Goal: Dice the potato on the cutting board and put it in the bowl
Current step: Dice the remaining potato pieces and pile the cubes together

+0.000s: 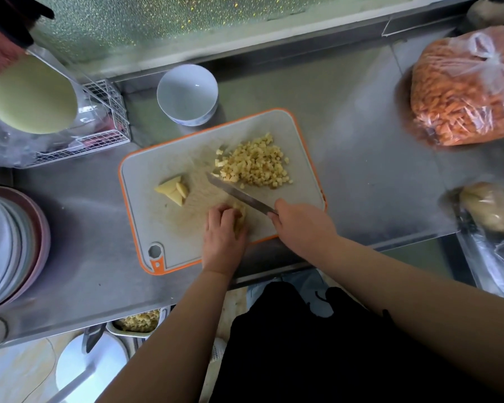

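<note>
A grey cutting board [157, 216] with an orange rim lies on the steel counter. A heap of diced potato [255, 164] sits on its far right part. Several potato slices [173, 189] lie stacked at its left. My left hand [223, 238] curls over a bundle of potato strips [240, 216] near the board's front edge. My right hand [300, 225] grips the handle of a knife [236, 194]; the blade slants up and left, its tip beside the dice. An empty white bowl [187, 93] stands just behind the board.
A stack of plates [9, 245] sits at the left edge. A white wire rack [105, 123] stands at back left. A bag of shredded carrot [466, 88] and a bagged potato [489, 210] lie at right. A tray of diced potato [139, 321] sits below the counter.
</note>
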Demonstrator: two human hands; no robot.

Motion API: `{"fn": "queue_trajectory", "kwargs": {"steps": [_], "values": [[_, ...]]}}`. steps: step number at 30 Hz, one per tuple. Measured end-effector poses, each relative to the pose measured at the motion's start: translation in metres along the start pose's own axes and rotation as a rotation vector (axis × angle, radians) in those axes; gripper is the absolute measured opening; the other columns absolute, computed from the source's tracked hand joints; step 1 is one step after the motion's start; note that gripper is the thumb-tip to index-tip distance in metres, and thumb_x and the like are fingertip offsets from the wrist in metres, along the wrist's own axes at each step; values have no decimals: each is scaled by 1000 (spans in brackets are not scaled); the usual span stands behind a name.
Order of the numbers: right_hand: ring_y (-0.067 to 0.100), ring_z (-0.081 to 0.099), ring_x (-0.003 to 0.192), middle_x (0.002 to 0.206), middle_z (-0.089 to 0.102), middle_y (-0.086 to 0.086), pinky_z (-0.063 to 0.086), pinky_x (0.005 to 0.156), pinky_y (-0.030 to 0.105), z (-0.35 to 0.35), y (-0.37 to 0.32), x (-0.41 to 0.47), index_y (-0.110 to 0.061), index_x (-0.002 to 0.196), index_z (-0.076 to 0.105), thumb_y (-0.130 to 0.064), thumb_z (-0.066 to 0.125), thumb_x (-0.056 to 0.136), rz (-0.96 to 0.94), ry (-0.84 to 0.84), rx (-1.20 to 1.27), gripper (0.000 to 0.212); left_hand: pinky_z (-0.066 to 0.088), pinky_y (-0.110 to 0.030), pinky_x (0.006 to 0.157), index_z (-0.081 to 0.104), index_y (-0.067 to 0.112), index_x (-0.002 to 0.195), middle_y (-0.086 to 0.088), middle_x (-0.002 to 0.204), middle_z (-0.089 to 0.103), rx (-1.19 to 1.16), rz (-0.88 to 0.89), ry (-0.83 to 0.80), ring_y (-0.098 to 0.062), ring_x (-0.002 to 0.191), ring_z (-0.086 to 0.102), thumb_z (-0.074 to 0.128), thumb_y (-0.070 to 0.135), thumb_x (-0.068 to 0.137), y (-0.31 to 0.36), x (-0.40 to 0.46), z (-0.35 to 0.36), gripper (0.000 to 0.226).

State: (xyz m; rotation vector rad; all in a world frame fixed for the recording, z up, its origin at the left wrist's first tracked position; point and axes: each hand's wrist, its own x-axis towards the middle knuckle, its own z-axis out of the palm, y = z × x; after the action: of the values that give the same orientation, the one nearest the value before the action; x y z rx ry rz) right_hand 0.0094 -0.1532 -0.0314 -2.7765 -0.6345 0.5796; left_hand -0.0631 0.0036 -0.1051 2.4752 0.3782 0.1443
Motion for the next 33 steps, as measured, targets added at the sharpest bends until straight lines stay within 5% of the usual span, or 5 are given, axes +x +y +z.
{"fn": "queue_trajectory", "kwargs": {"steps": [10,15,26,31,33], "values": [[31,63,97,106,65,11,47,74,35,17,-9,2,-10,113,50,-28,35,102,-16,-110,-102,26,47,-35,74,64,4,87,-12,97,56,33,72,29,-27,91,52,59,21,83,-8,7,6,18],[35,57,105,112,62,19,41,81,35,9,3,19,-5,110,54,-36,39,100,113,-232,149,36,50,-38,74,66,6,90,-13,99,55,34,103,62,-30,94,53,62,21,88,-10,5,6,16],[33,64,91,99,66,10,46,67,35,12,-14,-4,-12,106,51,-26,39,100,-28,-67,-88,20,47,-38,69,63,3,81,-14,96,58,93,83,24,-29,90,48,55,25,84,-11,5,2,24],[25,67,59,66,67,9,47,49,24,14,-23,1,-9,80,64,-26,76,75,-6,-81,-177,21,46,-35,74,66,3,82,-12,97,60,50,56,5,-27,93,50,55,27,80,-15,6,3,27],[29,69,72,78,68,13,50,59,29,17,-20,6,-7,90,63,-31,63,88,-37,-83,-123,24,47,-35,76,67,5,84,-10,97,60,39,46,1,-27,93,51,59,26,82,-16,5,4,23]]}}
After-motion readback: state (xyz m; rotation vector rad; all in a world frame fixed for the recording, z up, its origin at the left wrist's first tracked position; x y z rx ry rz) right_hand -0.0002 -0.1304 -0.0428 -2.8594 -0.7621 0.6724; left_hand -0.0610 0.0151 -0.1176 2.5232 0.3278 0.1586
